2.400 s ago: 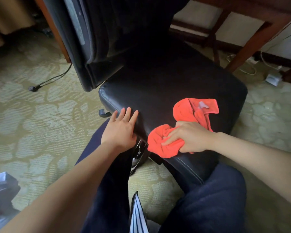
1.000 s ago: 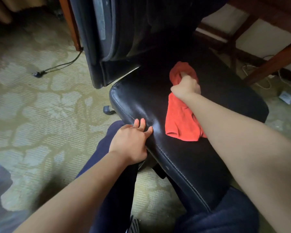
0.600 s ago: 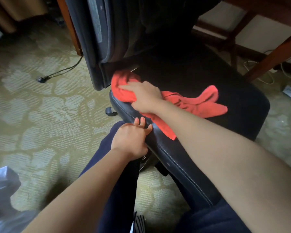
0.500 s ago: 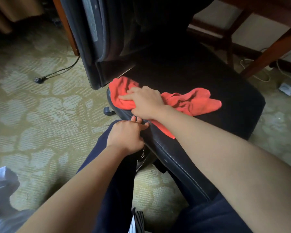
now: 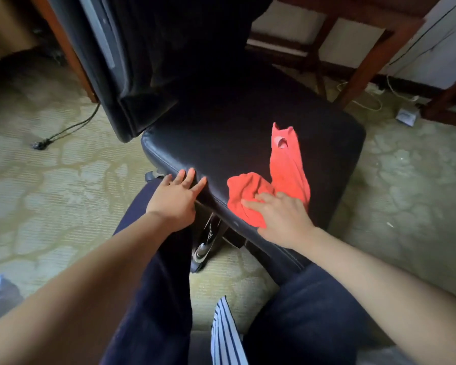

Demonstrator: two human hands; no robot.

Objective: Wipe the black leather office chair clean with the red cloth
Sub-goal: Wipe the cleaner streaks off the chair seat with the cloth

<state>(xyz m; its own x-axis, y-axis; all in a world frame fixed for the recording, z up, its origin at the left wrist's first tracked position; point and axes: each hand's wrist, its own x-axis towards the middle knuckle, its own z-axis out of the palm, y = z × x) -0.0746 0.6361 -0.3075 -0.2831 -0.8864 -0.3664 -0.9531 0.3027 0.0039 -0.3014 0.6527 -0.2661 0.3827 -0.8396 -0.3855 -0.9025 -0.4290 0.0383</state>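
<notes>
The red cloth (image 5: 287,167) lies on the front right part of the chair (image 5: 221,127) seat, with one bunched end at the front edge under the right grip (image 5: 281,218) and a long strip running from there toward the far side of the seat. The right grip presses down on that bunched end, fingers spread and only slightly bent, not curled round it. The left grip (image 5: 174,200) rests flat with straight fingers on the seat's front edge, just left of the cloth and not touching it.
</notes>
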